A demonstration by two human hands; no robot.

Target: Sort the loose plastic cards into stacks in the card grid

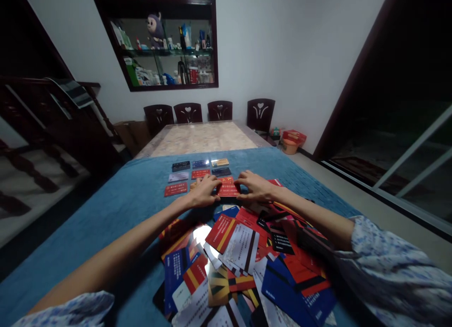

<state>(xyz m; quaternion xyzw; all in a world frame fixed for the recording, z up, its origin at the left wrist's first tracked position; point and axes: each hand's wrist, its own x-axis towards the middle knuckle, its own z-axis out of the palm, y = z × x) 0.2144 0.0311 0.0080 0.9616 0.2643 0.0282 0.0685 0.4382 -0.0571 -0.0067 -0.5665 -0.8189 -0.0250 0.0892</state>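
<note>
My left hand [204, 191] and my right hand [254, 186] grip a red card [228, 189] by its two short sides, at the near right end of some neat rows of cards. A gold card lies mostly hidden under my left hand. To its left is another red card [175, 189]. Beyond lie a silver card [178, 177], a third red card [200, 174] and a dark blue card [221, 171]. The far row has a black card [181, 166], a blue card [200, 164] and a gold-coloured card [220, 162]. Nearer me spreads a loose, overlapping card pile [242, 244].
A blue cloth [141, 200] covers the near part of the long table [208, 136]. Several dark chairs [260, 114] stand around the far end. A wall cabinet [165, 49] holds a plush toy and bottles. On the floor at right sits an orange tub [290, 146].
</note>
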